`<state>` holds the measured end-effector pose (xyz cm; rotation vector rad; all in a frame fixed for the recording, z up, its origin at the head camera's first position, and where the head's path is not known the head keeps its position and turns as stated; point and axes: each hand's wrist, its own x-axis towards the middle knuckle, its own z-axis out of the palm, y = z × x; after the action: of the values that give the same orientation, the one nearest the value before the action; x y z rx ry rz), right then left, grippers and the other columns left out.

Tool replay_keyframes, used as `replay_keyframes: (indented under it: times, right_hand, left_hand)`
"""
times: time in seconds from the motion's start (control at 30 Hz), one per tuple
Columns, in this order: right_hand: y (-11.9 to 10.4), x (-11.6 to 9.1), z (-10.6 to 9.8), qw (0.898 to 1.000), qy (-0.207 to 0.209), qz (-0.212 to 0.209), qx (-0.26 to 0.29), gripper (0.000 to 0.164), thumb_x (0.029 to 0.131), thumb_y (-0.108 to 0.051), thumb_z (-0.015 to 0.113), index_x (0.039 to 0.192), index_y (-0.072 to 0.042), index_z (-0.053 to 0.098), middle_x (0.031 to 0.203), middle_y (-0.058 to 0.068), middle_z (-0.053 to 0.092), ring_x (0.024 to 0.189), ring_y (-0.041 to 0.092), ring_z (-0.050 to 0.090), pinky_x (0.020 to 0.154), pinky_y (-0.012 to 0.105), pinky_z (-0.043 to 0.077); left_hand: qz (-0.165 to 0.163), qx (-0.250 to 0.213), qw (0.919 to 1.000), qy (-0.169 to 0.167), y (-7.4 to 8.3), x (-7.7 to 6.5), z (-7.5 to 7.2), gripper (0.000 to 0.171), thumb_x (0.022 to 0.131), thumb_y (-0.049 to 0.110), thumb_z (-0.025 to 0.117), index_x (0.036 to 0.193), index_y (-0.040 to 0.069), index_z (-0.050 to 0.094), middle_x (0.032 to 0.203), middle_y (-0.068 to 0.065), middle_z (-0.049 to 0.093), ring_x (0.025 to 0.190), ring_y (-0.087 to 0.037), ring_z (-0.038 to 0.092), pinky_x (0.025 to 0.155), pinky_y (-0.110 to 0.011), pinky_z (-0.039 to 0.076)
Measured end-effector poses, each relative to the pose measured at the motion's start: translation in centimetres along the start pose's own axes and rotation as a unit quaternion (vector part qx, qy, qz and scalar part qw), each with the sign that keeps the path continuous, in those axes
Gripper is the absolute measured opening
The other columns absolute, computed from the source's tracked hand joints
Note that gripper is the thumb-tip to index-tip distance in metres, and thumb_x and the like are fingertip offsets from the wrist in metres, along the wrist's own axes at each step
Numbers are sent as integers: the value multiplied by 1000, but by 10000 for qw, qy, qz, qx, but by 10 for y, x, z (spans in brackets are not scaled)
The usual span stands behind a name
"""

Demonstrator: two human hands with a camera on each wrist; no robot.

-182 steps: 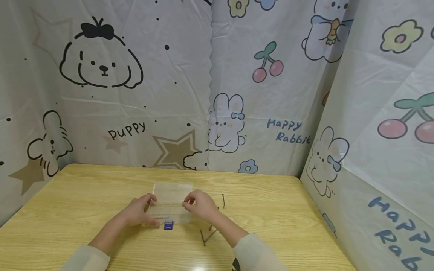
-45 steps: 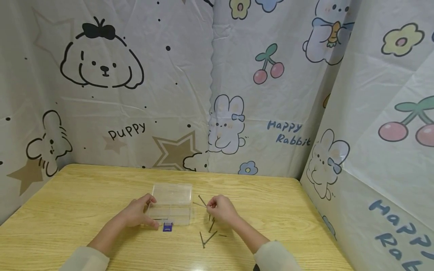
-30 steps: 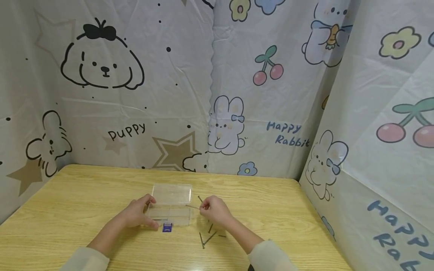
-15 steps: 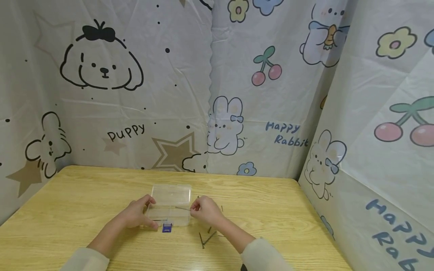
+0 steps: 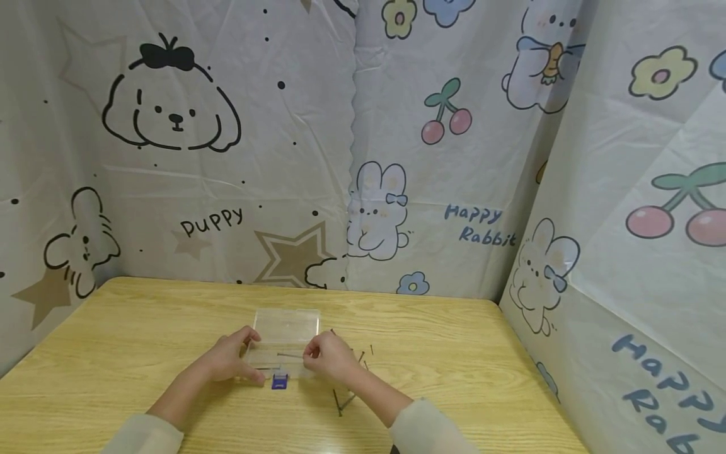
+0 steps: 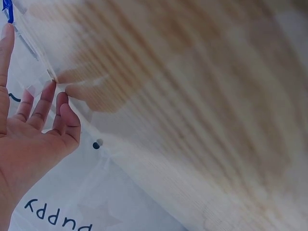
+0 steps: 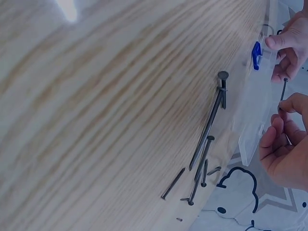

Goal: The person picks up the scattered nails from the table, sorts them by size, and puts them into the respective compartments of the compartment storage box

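On the table lies a clear plastic box (image 5: 290, 326) with its lid raised at the back and a blue latch (image 5: 280, 381) at its front. My left hand (image 5: 227, 358) grips the box's left end, thumb at the front corner and fingers behind. In the left wrist view, the fingertips of that hand (image 6: 36, 139) meet the box edge. Between right thumb and fingertips, my right hand (image 5: 334, 359) pinches a nail (image 7: 283, 91), which points left over the box's open compartments. Another thin nail (image 5: 266, 369) lies in the front left part of the box.
Several loose nails (image 7: 206, 130) of different lengths lie on the wooden table (image 5: 170, 315), right of the box and partly under my right forearm. Printed cloth (image 5: 283, 189) hangs behind the table and along its right side.
My right hand has picked a nail from the loose ones and carried it left over the box. The left hand stays at the box's left end.
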<state>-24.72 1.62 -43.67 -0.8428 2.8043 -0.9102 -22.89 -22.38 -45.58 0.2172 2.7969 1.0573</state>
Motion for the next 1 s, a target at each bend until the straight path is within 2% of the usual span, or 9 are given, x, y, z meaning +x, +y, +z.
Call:
replay_keyframes:
  times: [0.13, 0.47, 0.63, 0.83, 1.0]
  right_hand:
    - [-4, 1, 1, 9998, 39, -128, -139, 7, 81, -9, 64, 81, -7, 71, 72, -5, 61, 62, -1, 47, 59, 12, 42]
    - [-11, 3, 10, 9992, 78, -310, -237, 6, 79, -9, 65, 77, -7, 70, 67, -5, 59, 57, -1, 44, 54, 12, 39]
    - [-14, 6, 15, 9996, 21, -206, -188, 5, 78, -10, 65, 76, -9, 69, 69, -7, 53, 58, -1, 42, 54, 13, 38]
    - [-19, 8, 20, 9998, -2, -165, -120, 4, 77, -10, 65, 75, -9, 68, 67, -8, 51, 57, 0, 41, 53, 13, 37]
    - [-23, 10, 24, 9997, -11, -203, -112, 5, 77, -10, 65, 75, -9, 69, 64, -9, 51, 55, 0, 40, 50, 13, 36]
  left_hand:
    - [-68, -20, 10000, 15, 0, 0, 1, 80, 52, 39, 89, 115, 9, 49, 118, -15, 53, 108, -33, 45, 88, -51, 41]
    - [3, -6, 10000, 23, -1, 0, 1, 79, 53, 38, 89, 115, 9, 49, 116, -14, 53, 105, -32, 45, 86, -49, 41]
    - [67, 18, 10000, 22, -1, 0, 0, 79, 54, 37, 89, 115, 8, 49, 116, -15, 53, 104, -33, 45, 84, -50, 42]
    - [16, -17, 10000, -13, 0, 0, 0, 78, 54, 38, 89, 115, 9, 49, 116, -15, 52, 105, -33, 45, 84, -49, 42]
    - [123, 34, 9999, -26, 1, -2, -1, 77, 57, 38, 88, 116, 8, 48, 116, -16, 52, 105, -34, 45, 82, -50, 43]
